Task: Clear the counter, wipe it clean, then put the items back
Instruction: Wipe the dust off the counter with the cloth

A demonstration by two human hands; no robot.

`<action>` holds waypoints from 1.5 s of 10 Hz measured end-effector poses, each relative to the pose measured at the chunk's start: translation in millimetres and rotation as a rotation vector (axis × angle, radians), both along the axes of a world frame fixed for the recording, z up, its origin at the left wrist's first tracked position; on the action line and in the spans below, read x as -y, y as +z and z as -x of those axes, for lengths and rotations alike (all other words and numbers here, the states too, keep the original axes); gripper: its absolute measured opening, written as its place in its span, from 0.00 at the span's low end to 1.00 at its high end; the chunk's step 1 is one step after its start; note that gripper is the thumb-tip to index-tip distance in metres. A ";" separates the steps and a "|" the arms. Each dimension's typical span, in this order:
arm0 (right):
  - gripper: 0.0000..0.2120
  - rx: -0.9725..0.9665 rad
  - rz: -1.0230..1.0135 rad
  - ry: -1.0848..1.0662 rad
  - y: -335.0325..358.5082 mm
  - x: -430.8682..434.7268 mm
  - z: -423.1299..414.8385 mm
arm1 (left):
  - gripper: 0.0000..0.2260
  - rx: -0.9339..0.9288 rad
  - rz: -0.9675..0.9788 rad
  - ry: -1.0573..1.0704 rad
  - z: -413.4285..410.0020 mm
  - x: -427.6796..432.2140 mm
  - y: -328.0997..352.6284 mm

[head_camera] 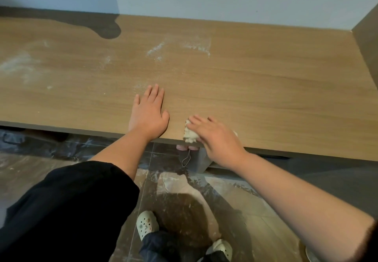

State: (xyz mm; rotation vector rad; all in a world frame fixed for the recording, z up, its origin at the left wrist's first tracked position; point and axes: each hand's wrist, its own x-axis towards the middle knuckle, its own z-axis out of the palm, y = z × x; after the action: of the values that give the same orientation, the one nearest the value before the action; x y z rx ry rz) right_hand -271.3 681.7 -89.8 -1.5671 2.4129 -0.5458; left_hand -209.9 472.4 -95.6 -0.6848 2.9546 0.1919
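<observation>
Left hand: the left hand (150,114) lay flat and open on the tabletop (266,90), holding nothing, likely bracing the lean.
Right hand: the right hand (216,137) pressed a bunched pale cloth (190,135) with nearly straight fingers.
Cloth: it sat at the tabletop's near edge, probably at the end of a stroke.
Powder: white powder smears (155,49) lay farther back and to the left, so the wiping looked unfinished.
</observation>
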 end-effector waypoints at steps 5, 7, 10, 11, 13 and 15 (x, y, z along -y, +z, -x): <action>0.30 -0.138 -0.032 -0.130 -4.1 11.7 11.5 | 0.27 -0.017 -0.010 0.006 -0.9 1.8 -2.6; 0.24 0.092 0.097 -0.106 20.6 -9.6 12.0 | 0.27 -0.025 -0.022 0.010 -0.9 0.6 -2.8; 0.27 -0.144 -0.083 -0.720 -7.7 4.4 118.5 | 0.27 -0.023 -0.027 0.009 -1.0 2.3 -1.8; 0.32 -0.171 -0.028 -0.536 -10.3 21.0 72.2 | 0.27 -0.028 -0.035 0.012 0.2 1.8 -1.7; 0.26 0.107 0.012 -0.334 10.6 24.4 51.2 | 0.27 -0.019 -0.043 0.010 0.8 1.6 1.0; 0.31 -0.141 -0.082 -0.920 -5.8 33.0 86.3 | 0.28 0.001 -0.041 0.003 -1.1 0.5 0.8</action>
State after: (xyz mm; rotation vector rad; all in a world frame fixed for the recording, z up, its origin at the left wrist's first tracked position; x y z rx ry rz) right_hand -357.5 648.7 -95.6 -0.3825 3.1291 -0.4591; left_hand -208.9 471.8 -94.9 -0.6834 2.9402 0.2523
